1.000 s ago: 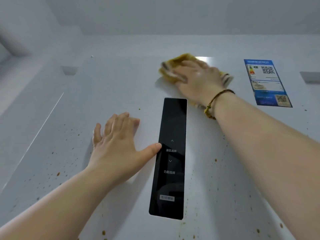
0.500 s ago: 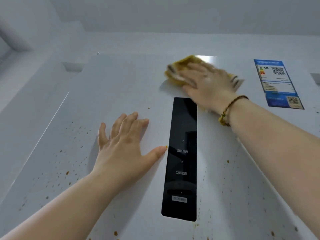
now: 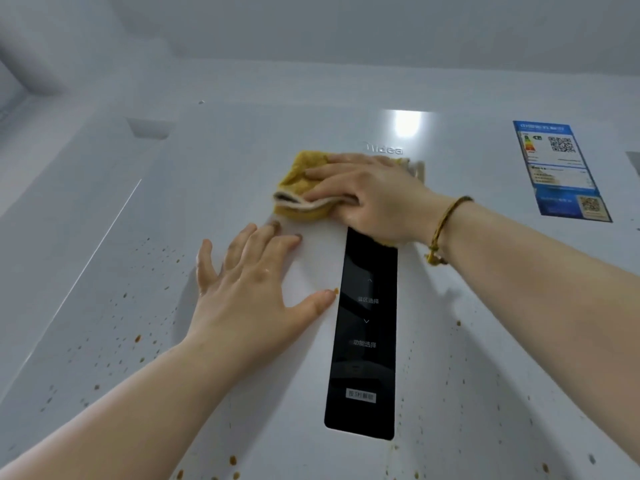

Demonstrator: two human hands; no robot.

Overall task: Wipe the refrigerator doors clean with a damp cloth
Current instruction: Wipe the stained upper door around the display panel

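The white refrigerator door (image 3: 214, 188) fills the view, speckled with small brown spots at the left, the right and the bottom. A folded yellow cloth (image 3: 299, 183) lies flat on the door just above the black control panel (image 3: 365, 334). My right hand (image 3: 370, 195) presses the cloth against the door with fingers spread over it. My left hand (image 3: 252, 285) rests flat on the door, left of the panel, fingers spread, thumb tip touching the panel's edge.
A blue energy label (image 3: 557, 168) is stuck on the door at the upper right. A recessed notch (image 3: 149, 128) sits at the door's upper left corner. White wall and ceiling lie above the refrigerator top.
My right hand has slid the cloth down and to the left, from near the top edge to just above the black panel. My left hand has stayed flat on the door.
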